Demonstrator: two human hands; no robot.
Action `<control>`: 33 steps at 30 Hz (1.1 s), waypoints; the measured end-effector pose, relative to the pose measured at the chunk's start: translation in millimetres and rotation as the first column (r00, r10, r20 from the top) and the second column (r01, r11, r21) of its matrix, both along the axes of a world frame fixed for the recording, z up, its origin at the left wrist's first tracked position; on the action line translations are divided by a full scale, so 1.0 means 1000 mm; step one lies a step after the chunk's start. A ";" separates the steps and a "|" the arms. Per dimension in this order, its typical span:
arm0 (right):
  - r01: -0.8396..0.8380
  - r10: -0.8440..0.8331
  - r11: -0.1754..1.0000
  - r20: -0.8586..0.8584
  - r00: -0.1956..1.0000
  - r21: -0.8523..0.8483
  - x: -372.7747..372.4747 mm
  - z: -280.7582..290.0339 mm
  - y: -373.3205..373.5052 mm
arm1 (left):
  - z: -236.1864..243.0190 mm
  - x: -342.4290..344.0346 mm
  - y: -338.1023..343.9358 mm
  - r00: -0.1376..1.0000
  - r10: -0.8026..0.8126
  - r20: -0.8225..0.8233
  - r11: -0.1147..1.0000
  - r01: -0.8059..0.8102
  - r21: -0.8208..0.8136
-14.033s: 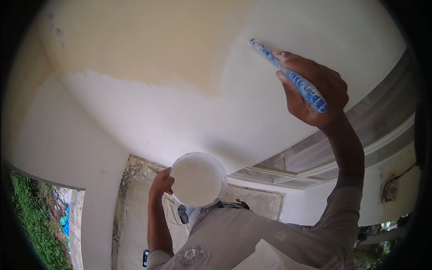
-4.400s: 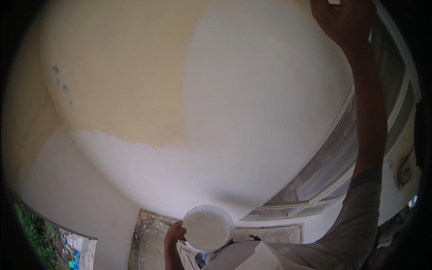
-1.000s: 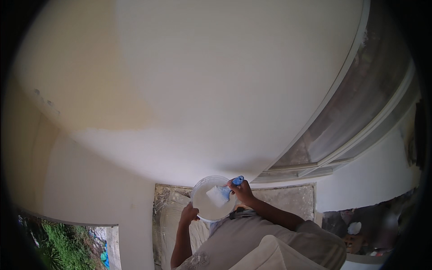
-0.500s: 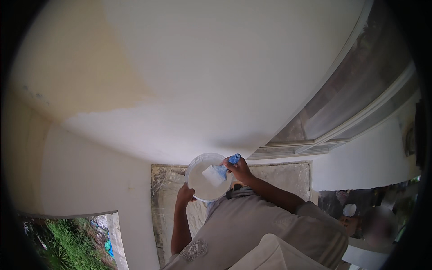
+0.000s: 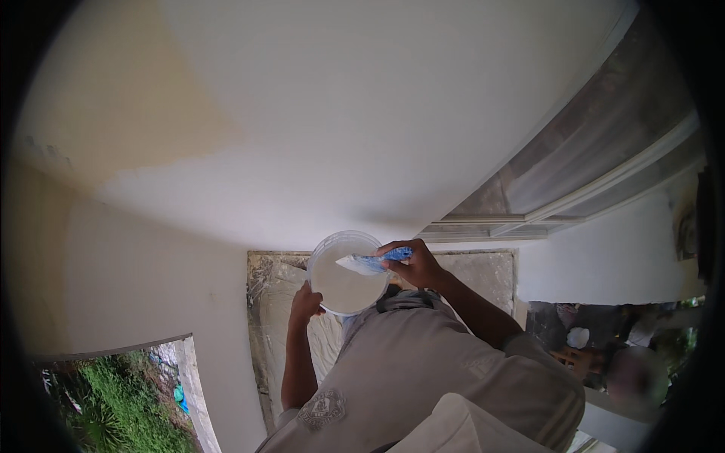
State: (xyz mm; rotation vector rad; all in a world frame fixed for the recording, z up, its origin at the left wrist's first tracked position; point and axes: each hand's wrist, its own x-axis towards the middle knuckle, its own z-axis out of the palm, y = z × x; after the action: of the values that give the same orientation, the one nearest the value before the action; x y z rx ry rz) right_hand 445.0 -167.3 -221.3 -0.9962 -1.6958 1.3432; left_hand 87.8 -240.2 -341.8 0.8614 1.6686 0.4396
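Observation:
My left hand point(image 5: 306, 303) grips the rim of a round, pale bucket point(image 5: 316, 260) at its lower left side, thumb on the edge. Whitish paint point(image 5: 340, 291) lies inside the bucket. In my right hand point(image 5: 418, 266) is a paintbrush point(image 5: 374, 262) with a blue, paint-smeared handle. Its white bristles point left over the bucket's opening, seen nearly edge-on. Whether the bristle tip touches the paint, I cannot tell. Ahead of the bucket rises a wall point(image 5: 325, 143), mostly white, with a yellowish-cream patch point(image 5: 151, 106) at the upper left.
A paint-spattered sheet point(image 5: 272, 302) covers the floor around me. A white-framed window point(image 5: 544, 219) is on the right. At the lower left an opening shows green plants point(image 5: 124, 404). Cluttered dark items point(image 5: 581, 328) lie at the lower right.
The brush has turned in my right hand from flat, bristles slanting down, to nearly level and edge-on. The bucket and both hands sit slightly higher in view.

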 end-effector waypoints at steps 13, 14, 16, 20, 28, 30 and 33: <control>-0.061 0.050 0.996 0.170 0.984 0.061 -0.017 -0.032 0.009 | 0.015 0.046 0.016 0.991 -0.065 -0.115 0.994 0.075 0.085; -0.079 0.069 0.996 0.222 0.973 0.034 -0.021 -0.037 0.011 | 0.013 0.047 0.015 0.990 -0.072 -0.119 0.991 0.084 0.100; -0.110 0.109 0.994 0.322 0.940 -0.015 -0.032 -0.046 0.013 | 0.016 0.049 0.004 0.993 -0.051 -0.103 0.993 0.062 0.103; -0.124 0.113 0.992 0.417 0.902 0.000 -0.047 -0.067 0.015 | 0.027 0.051 0.000 0.999 0.029 -0.025 0.990 -0.026 0.139; -0.168 0.161 0.986 0.406 0.900 -0.018 -0.074 -0.099 0.011 | 0.030 0.047 -0.012 0.999 0.016 -0.042 0.987 -0.009 0.159; -0.165 0.153 0.986 0.427 0.891 -0.010 -0.077 -0.101 0.011 | 0.030 0.046 -0.014 0.999 0.021 -0.043 0.988 -0.014 0.155; -0.154 0.121 0.987 0.449 0.885 0.037 -0.078 -0.111 0.011 | 0.029 0.046 -0.016 0.999 0.017 -0.044 0.986 -0.009 0.167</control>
State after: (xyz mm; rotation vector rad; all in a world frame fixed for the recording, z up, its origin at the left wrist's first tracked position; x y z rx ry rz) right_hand 366.6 -156.0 -332.6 -1.2299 -2.1768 1.1895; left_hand 133.7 -256.6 -313.1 0.9900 1.6969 0.5793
